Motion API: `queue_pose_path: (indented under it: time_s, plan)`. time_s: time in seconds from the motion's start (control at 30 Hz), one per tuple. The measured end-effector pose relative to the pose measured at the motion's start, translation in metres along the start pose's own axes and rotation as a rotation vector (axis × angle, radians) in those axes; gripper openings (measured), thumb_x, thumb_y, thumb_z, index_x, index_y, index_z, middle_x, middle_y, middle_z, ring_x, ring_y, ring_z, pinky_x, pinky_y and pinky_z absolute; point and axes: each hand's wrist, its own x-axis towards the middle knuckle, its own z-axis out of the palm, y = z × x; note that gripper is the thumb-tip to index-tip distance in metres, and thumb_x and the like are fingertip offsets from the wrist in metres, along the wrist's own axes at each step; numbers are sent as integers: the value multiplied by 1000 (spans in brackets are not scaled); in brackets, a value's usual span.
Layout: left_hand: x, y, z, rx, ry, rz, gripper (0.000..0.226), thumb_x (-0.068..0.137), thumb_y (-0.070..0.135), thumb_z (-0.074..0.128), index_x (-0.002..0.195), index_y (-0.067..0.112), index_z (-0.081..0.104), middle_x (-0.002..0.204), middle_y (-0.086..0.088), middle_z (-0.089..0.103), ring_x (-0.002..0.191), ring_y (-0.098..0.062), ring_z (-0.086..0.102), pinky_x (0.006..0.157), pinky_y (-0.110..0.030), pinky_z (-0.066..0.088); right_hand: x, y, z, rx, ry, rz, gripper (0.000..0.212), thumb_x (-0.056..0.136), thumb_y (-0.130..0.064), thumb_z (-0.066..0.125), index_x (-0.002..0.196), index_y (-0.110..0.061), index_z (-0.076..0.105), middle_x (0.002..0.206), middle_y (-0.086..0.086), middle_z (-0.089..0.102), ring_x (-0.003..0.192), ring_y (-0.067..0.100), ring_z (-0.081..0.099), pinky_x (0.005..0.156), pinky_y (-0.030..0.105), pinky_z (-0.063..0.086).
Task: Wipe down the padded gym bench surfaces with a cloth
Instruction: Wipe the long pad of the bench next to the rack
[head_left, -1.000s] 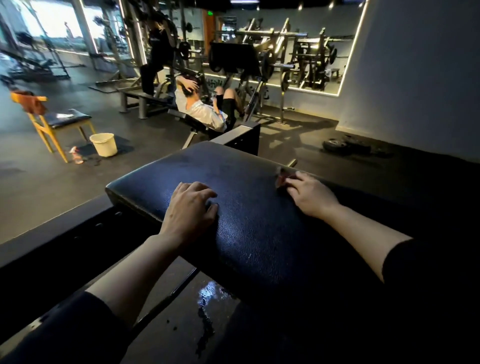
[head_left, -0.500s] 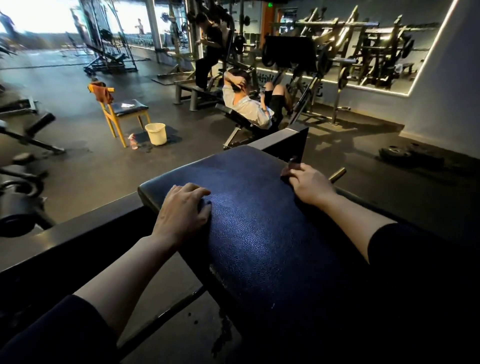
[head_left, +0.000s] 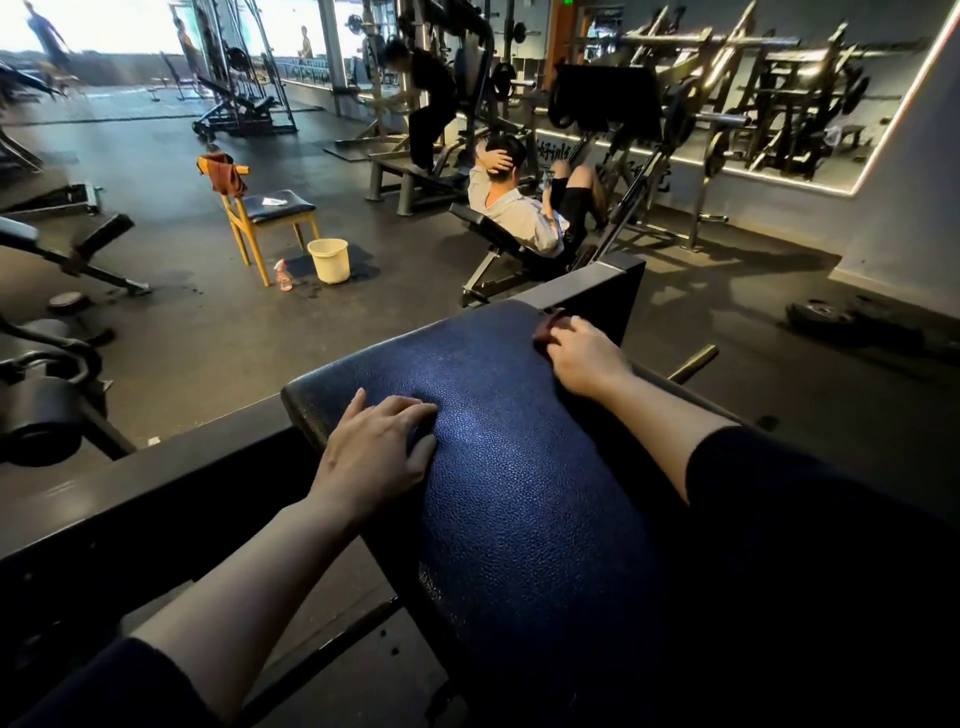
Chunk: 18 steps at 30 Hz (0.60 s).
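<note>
— Where's the cloth (head_left: 549, 326)?
— At one o'clock on the padded bench (head_left: 498, 447), bunched under the right hand (head_left: 584, 358), whose fingers curl over and grip it at the far edge.
— And the left hand (head_left: 376, 452)?
— Flat at nine o'clock near the pad's left edge, fingers spread and relaxed, holding nothing.
</note>
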Motion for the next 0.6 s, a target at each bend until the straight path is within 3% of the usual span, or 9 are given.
queue_pose_path:
  time_s: [0.1,0.23,0.33,0.47,0.6]
  plan:
    - [1,-2,2,-21,0,-27,46,91,45,43,132,29,53,135,9,53,126,-9,48,119,-32,1,19,-22,-2,19,-24,44,37,99,-30,36,131,-23,53,140,9,43,129,29,40,106,32,32]
    - [4,-1,-5,-23,-5,-32,42,91,38,53,132,29,52,137,8,52,129,-8,45,117,-31,1,-1,-100,2,53,-179,-246,40,103,-30,34,142,-25,44,155,-2,28,141,20,25,111,30,20]
    - [-7,0,-10,-98,19,-24,39,91,35,56,129,24,57,136,3,55,128,-13,46,116,-32,4,-30,-114,3,116,-244,-332,38,101,-32,41,138,-31,48,155,-6,27,141,20,26,114,39,25]
    - [-44,5,-7,-218,283,69,23,85,26,63,105,17,71,115,0,68,112,-20,60,113,-36,20,-60,-80,-4,141,-196,-276,36,99,-27,47,135,-26,54,154,-5,31,140,18,30,115,32,23]
    - [-87,20,-5,-316,345,168,20,81,27,66,98,19,73,103,2,69,97,-22,59,99,-30,35,-103,-67,-8,111,-129,-179,36,98,-28,49,134,-26,54,153,-5,32,140,17,31,113,28,22]
